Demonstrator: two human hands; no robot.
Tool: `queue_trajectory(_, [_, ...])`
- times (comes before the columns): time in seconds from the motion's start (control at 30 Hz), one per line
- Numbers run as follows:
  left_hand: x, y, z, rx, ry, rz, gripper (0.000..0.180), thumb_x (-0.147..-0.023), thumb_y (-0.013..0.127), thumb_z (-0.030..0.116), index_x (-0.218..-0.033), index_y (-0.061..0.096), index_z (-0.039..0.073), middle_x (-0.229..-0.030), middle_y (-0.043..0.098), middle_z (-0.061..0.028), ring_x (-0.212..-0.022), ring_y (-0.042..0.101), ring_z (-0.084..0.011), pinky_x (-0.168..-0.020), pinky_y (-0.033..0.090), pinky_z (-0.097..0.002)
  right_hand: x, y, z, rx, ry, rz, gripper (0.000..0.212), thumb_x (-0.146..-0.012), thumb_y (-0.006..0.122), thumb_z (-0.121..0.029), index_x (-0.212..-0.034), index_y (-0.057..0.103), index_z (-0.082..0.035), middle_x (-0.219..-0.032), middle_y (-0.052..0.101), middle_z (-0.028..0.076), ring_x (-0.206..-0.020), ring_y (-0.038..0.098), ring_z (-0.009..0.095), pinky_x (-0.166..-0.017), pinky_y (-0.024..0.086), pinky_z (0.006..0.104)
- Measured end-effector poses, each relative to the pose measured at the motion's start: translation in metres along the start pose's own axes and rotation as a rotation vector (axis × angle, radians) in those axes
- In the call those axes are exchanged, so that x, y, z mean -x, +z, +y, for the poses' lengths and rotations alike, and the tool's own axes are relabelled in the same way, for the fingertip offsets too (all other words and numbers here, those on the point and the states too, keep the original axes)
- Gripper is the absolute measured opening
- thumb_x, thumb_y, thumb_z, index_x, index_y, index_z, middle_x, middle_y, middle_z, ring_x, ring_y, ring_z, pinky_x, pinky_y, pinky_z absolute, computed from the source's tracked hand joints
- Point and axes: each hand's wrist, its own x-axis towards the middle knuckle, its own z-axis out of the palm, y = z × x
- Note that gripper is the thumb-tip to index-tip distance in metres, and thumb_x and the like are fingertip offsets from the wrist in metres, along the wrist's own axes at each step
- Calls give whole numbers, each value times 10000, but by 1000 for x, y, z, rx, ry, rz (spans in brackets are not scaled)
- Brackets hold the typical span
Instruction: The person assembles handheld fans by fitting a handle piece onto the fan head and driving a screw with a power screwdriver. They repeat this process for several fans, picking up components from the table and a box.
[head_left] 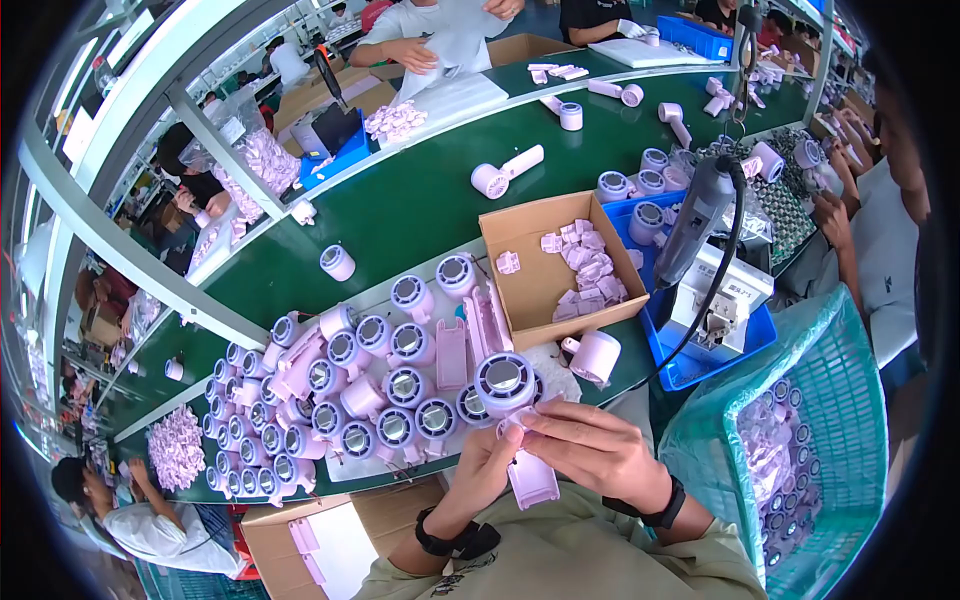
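In front of my chest, both hands hold a pale pink handheld fan (504, 384) with a round head and a mirror-like disc at its centre. My left hand (484, 472) grips its neck from the left, thumb pressed on it. From the right, the fingers of my right hand (598, 450) close over the same neck. Below the hands juts an open pink handle shell (533, 482); its upper end is hidden by my fingers. Just beyond the hands, many similar fan heads (397, 428) crowd the white mat, with loose pink handle shells (453, 352) beside them.
A cardboard tray (520, 300) of small pink parts sits ahead. To its right, a grey electric screwdriver (700, 215) hangs over a blue bin (690, 372) with a metal device. A lined green basket (850, 400) of fans stands right. Co-workers sit around the green conveyor (420, 215).
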Motion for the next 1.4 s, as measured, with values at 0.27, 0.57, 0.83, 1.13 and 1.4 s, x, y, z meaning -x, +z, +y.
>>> queue_trajectory(0.27, [9,27,8,186,-54,169,394,-988,410,315,-1044,587,-32,-968,614,-75,-872,588,-158,-733,466,-288,6,1,-8,-207,194,188,306,-808,679,-67,-1102,613,-14,-1111,645,130,-1043,626,289,-893,526,386])
queue_trajectory(0.57, [-9,59,10,248,120,12,801,-900,319,556,-1405,377,-63,-1399,433,-233,-1252,473,-312,-984,411,-413,38,11,-15,-721,555,274,242,-940,584,-218,-1069,566,-14,-852,626,108,-746,648,221,-644,536,337])
queue_trajectory(0.83, [-3,46,13,14,241,-189,842,-915,301,589,-1421,329,-83,-1468,355,-234,-1333,386,-340,-1060,353,-436,39,7,-18,-1279,798,-116,312,-1013,455,-305,-1080,568,-23,-637,579,45,-478,572,131,-452,464,262])
queue_trajectory(1.13, [-15,34,28,441,-90,-237,524,-1006,390,340,-1358,403,-48,-1396,447,-251,-1265,475,-292,-1029,405,-409,21,19,-13,-1251,1089,-256,371,-1014,439,-354,-1034,609,-25,-576,546,36,-450,539,104,-425,442,253])
queue_trajectory(1.4, [-13,16,9,713,58,-84,297,-1023,387,292,-1097,519,37,-1360,479,-267,-1220,517,-289,-1005,427,-413,6,30,-16,-571,786,94,256,-878,669,-266,-976,613,-37,-888,604,97,-735,609,194,-590,482,276])
